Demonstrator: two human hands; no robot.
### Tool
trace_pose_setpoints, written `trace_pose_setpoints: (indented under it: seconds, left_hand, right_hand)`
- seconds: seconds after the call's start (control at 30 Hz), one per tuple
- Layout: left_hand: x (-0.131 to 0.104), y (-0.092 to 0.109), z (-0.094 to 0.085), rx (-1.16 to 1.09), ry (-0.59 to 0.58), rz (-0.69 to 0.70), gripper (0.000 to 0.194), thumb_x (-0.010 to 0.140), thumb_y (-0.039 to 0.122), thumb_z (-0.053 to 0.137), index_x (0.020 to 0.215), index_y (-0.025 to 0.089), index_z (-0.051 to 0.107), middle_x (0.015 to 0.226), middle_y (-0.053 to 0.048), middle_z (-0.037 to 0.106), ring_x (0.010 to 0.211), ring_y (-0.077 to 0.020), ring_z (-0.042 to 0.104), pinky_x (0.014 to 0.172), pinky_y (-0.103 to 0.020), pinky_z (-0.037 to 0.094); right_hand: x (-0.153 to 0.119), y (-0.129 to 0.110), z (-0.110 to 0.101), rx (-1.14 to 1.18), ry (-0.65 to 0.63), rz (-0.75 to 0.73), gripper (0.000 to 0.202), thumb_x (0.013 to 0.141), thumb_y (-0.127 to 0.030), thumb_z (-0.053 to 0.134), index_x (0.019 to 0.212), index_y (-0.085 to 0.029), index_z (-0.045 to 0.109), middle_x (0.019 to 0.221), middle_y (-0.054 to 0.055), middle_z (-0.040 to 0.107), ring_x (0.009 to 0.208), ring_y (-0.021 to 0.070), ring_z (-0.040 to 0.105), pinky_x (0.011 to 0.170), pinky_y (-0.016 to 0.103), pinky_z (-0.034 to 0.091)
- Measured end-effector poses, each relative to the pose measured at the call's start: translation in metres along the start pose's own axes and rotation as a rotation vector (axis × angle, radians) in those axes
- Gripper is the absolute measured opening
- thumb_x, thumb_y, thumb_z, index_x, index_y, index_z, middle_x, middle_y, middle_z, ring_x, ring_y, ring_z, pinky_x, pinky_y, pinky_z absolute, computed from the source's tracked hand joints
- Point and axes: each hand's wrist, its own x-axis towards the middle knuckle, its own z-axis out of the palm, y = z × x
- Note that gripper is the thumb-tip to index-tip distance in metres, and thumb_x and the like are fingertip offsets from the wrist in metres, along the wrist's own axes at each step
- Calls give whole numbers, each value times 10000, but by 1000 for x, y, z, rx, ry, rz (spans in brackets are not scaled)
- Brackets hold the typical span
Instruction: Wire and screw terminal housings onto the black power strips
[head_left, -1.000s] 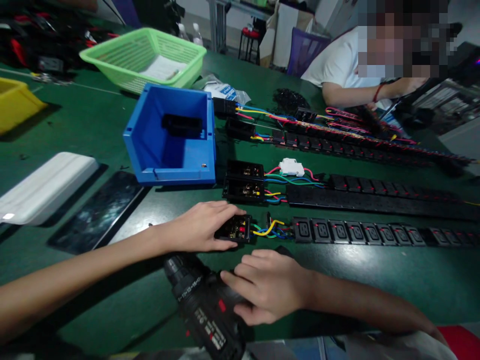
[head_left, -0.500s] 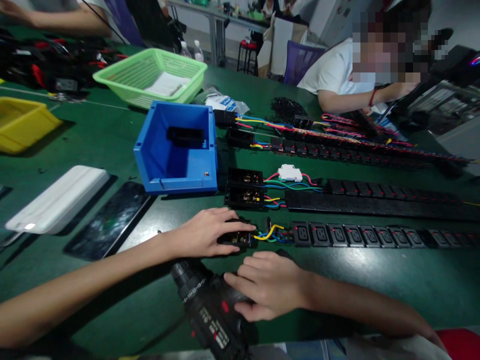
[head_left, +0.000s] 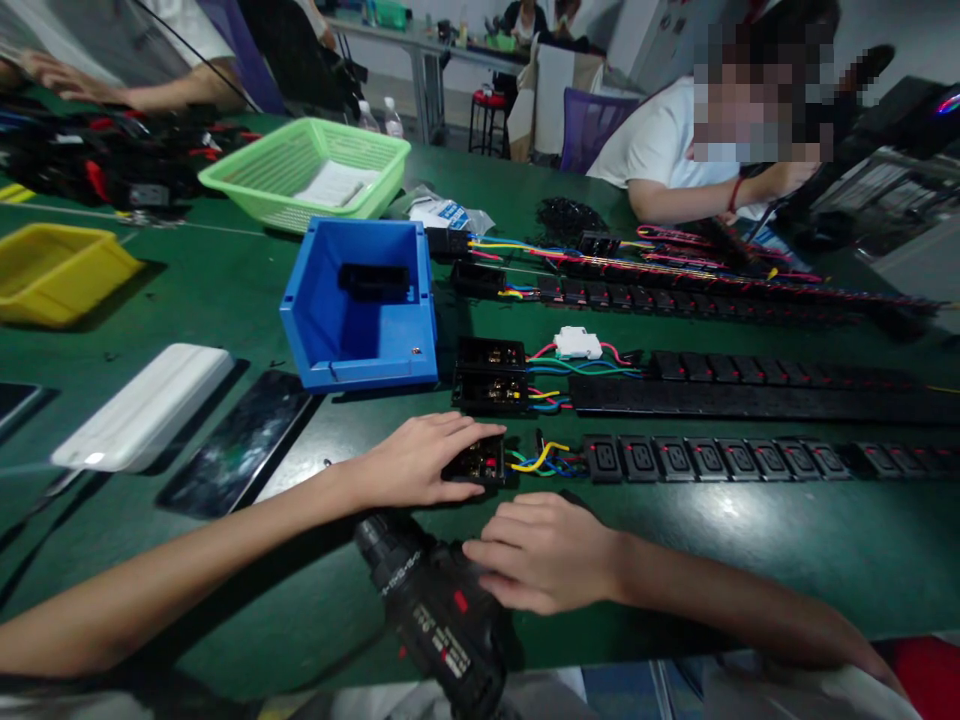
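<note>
My left hand (head_left: 424,462) lies over a small black socket housing (head_left: 491,470), thumb along its near side and fingers along its far side. Brass contacts show inside the housing, and yellow, blue and green wires (head_left: 546,460) run from it to a black strip of outlets (head_left: 675,460). Below it, my right hand (head_left: 544,555) is curled around the handle of a black cordless drill (head_left: 442,620), index finger by the trigger area. The drill's chuck points up and left, towards my left wrist. Much of its handle is hidden under my fingers.
A blue bin (head_left: 360,375) holds a black part. Further strips (head_left: 750,400) lie behind mine. At left are a white power bank (head_left: 146,405), a phone (head_left: 236,445) and a yellow tray (head_left: 64,275). A green basket (head_left: 240,190) stands behind; a co-worker (head_left: 645,140) sits across.
The view has shifted slightly. My left hand keeps its place on the socket housing, where a red spot now shows among the contacts. My right fingers are curled closer together at the drill.
</note>
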Motion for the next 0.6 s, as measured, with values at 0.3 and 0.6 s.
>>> trace_pose_setpoints:
  seconds: [0.3,0.6]
  left_hand:
    - [2,4,-2,18,18,-6,585,845,460,592,1345,222,406,1152,-80,599,1079,-237,587,904,-329,466]
    - [25,15,-7,91,-42,-33,519,834,603,562,1115,174,486,1005,-86,629,921,-259,635,774,-346,485]
  right_hand:
    - [-30,43,-24,71,235,417,207,888,-291,625,1074,-206,657,1085,78,630,1049,196,554,898,365,494]
    - [-21,53,-27,92,87,470,157,946,-272,541,993,-177,656,980,49,660,937,173,584,849,325,475]
